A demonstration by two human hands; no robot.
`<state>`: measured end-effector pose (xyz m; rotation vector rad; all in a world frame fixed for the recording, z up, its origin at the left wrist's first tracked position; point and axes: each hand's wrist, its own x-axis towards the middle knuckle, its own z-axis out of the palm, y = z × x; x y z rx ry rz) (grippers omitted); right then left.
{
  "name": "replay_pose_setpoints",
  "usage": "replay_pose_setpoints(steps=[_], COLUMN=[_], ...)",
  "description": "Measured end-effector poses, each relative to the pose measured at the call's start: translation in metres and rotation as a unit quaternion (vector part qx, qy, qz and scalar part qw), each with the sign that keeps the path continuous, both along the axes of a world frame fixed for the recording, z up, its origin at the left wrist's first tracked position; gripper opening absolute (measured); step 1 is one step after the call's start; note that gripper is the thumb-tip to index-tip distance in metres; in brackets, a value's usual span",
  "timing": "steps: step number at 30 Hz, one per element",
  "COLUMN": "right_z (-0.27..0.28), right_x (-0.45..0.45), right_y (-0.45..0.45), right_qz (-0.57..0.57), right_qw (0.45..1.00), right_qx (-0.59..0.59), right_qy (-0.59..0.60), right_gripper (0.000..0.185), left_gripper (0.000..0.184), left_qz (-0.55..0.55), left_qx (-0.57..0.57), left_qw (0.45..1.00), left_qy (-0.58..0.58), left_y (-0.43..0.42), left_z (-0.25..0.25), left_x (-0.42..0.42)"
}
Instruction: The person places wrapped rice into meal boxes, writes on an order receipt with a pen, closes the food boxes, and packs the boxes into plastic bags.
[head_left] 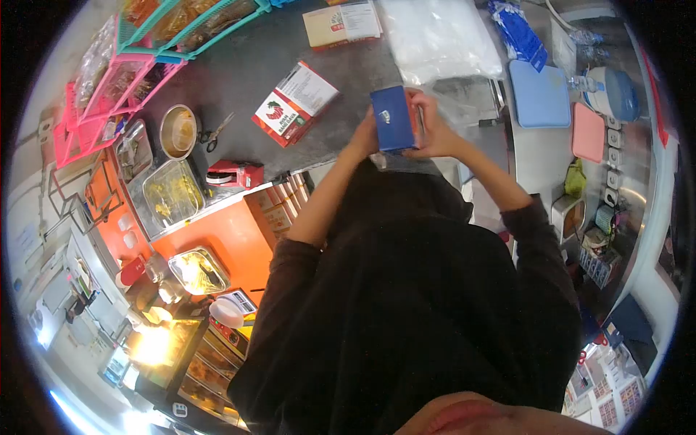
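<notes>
A small blue box (391, 116) with a red side is held up near the front edge of the dark table (239, 72). Around its left side is my left hand (365, 135), its fingers mostly hidden behind the box. My right hand (433, 125) grips the red side on the right, fingers bent over the edge. To the left on the table lies a red and white printed box (296, 103). Another box, beige and white (342, 25), is at the far edge. A stack of clear plastic bags (442, 40) lies beyond my right hand.
Left of the boxes are scissors (217, 133), a red tape dispenser (234, 175), a metal bowl (178, 131) and a glass tray (172, 192). Pink and teal baskets (156, 47) stand at the far left. On the right are blue (540, 94) and pink (588, 132) boards.
</notes>
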<state>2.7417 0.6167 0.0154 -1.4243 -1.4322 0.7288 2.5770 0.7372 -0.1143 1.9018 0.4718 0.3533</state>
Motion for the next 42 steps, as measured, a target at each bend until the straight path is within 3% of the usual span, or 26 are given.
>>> replay_pose_setpoints(steps=[2,3,4,5,7,9,11,12,14,15,17,20,22,24,26,28,29,30,31,33,34,36,37,39,40,42], right_z=[-0.024,-0.027,-0.029,-0.028,-0.015,-0.012,-0.021,-0.035,-0.067,-0.063,-0.053,-0.068,-0.076,-0.075,-0.073,-0.029,-0.031,-0.034,-0.039,-0.056,-0.076,-0.124,-0.130,-0.130,-0.130,-0.122], right_x=[0.004,0.006,0.009,0.010,-0.001,0.010,0.028,0.027,0.018,0.020,0.019,0.012,0.012,0.019,0.034,0.076,0.087,0.093,0.100,0.117,0.126,0.143,0.146,0.135,0.137,0.141], right_y=[-0.004,-0.006,-0.010,-0.013,-0.003,0.012,0.021,0.018,0.012,0.015,0.016,0.020,0.023,0.016,0.009,0.007,-0.003,-0.018,-0.035,-0.062,-0.068,-0.068,-0.061,-0.056,-0.055,-0.059], right_qz=[-0.015,-0.015,0.010,0.034,0.026,0.010,-0.033,-0.030,-0.036,-0.035,0.133,0.177,0.177,0.170,0.138,0.001,-0.004,0.065,0.130,0.242,0.238,0.287,0.286,0.231,0.295,0.374], right_qw=[0.978,0.979,0.942,0.888,0.895,0.900,0.941,0.941,0.950,0.951,0.901,0.928,0.914,0.900,0.895,0.891,0.893,0.878,0.819,0.589,0.587,0.730,0.724,0.786,0.784,0.752], right_qx=[-0.109,-0.107,-0.166,-0.224,-0.219,-0.211,-0.328,-0.328,-0.177,-0.175,-0.149,-0.122,-0.130,-0.141,-0.288,-0.420,-0.415,-0.321,-0.214,0.019,0.021,0.025,0.027,-0.030,-0.050,-0.089], right_qy=[-0.179,-0.175,-0.290,-0.400,-0.388,-0.382,-0.077,-0.075,-0.254,-0.251,-0.385,-0.303,-0.342,-0.376,-0.312,-0.171,-0.172,-0.350,-0.516,-0.770,-0.774,-0.620,-0.628,-0.572,-0.544,-0.535], right_gripper=[0.090,0.090,0.087,0.085,0.085,0.086,0.088,0.088,0.088,0.088,0.088,0.085,0.083,0.080,0.054,0.045,0.045,0.037,0.031,0.025,0.025,0.019,0.019,0.016,0.012,0.014], left_gripper=[0.060,0.065,0.071,0.071,0.079,0.086,0.086,0.086,0.088,0.088,0.091,0.092,0.090,0.092,0.090,0.087,0.087,0.083,0.079,0.081,0.080,0.079,0.079,0.079,0.085,0.089], left_qz=[0.001,-0.014,-0.028,-0.029,-0.004,-0.005,0.032,0.044,0.015,0.006,0.040,-0.055,-0.064,-0.040,0.018,0.014,0.013,0.002,-0.006,0.046,0.076,0.047,0.051,0.074,0.060,0.057], left_qx=[-0.042,0.028,0.097,0.098,0.147,0.167,0.096,0.071,0.148,0.174,0.088,-0.005,-0.039,-0.015,-0.015,0.067,0.074,0.105,0.135,0.075,-0.030,0.041,0.044,0.200,0.285,0.249], left_qw=[0.999,0.993,0.970,0.970,0.983,0.980,0.945,0.921,0.943,0.947,0.985,0.977,0.979,0.969,0.974,0.963,0.963,0.950,0.935,0.947,0.949,0.936,0.938,0.855,0.838,0.846], left_qy=[0.010,0.117,0.220,0.223,0.113,0.107,0.311,0.380,0.297,0.269,0.144,0.206,0.190,0.244,0.227,0.262,0.260,0.295,0.328,0.308,0.306,0.347,0.339,0.473,0.462,0.468], left_y=[0.010,0.010,0.008,0.001,-0.018,-0.013,-0.009,-0.009,-0.007,-0.004,-0.001,0.004,0.006,0.000,-0.009,-0.018,-0.022,-0.025,-0.026,-0.023,-0.020,-0.022,-0.026,-0.038,-0.045,-0.047], left_z=[0.028,0.059,0.078,0.081,0.077,0.083,0.094,0.095,0.086,0.094,0.108,0.079,0.084,0.093,0.113,0.120,0.119,0.115,0.110,0.099,0.104,0.118,0.126,0.135,0.109,0.083], left_x=[-0.003,-0.008,-0.011,-0.008,0.005,0.010,0.008,0.009,0.009,0.014,0.027,0.009,0.003,-0.003,-0.006,-0.008,-0.005,-0.002,0.000,0.007,0.017,0.047,0.067,0.101,0.095,0.091])
